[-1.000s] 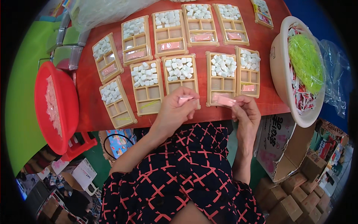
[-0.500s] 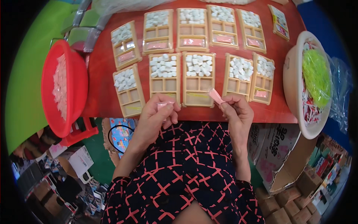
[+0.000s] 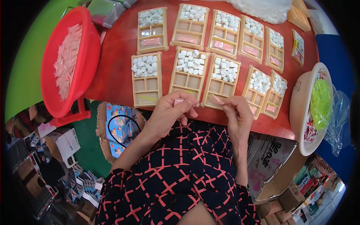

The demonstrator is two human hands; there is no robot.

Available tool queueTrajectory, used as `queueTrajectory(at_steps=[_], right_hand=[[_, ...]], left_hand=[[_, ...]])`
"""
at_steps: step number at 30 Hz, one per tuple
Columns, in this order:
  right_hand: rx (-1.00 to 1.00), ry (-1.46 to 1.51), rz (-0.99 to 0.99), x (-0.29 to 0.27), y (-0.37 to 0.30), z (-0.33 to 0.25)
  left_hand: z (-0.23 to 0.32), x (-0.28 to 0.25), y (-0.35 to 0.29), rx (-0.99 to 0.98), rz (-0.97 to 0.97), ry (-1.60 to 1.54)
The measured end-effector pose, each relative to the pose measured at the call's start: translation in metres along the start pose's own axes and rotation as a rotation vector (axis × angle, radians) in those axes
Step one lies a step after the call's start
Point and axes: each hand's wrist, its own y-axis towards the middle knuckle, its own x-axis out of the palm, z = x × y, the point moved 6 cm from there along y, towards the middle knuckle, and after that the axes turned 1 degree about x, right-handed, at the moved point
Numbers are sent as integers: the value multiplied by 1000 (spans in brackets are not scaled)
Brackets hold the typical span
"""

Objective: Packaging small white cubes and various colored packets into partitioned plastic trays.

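My left hand (image 3: 171, 112) is closed on pink packets (image 3: 179, 101) at the table's front edge, by the front compartment of a beige tray (image 3: 181, 79). To its right, my right hand (image 3: 239, 112) pinches a single pink packet (image 3: 216, 99) between thumb and fingers. That packet is over the front compartment of the neighbouring tray (image 3: 214, 87); whether it touches the bottom I cannot tell. White marshmallow-like pieces (image 3: 225, 69) fill this tray's back compartment. Yellow-green strips (image 3: 148, 98) lie in the front compartment of the tray at the far left of the near row.
Several more trays (image 3: 152, 30) form a back row, pink packets in their front compartments. A red basin (image 3: 90, 63) of pink packets stands left. On the right, a cream basin (image 3: 300, 101) holds a yellow-green bundle (image 3: 321, 108) and red-and-white packets. Clear plastic (image 3: 262, 9) lies behind.
The whole view has swung, so the trays and basins sit differently in it. My right hand has moved its packet left and lower, over the tray's front compartment. My left hand still holds its packets.
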Motion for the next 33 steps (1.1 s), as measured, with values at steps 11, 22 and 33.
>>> queueTrajectory(at_steps=[11,22,33], right_hand=[[-26,88,-360,57,-1,-32],[-359,-335,67,71,4,-46],[-120,99,-606,144,14,-72]], left_hand=[[4,6,-19,114,-89,170],[24,-45,-49,385,123,-128],[51,-68,-84,945,589,633]])
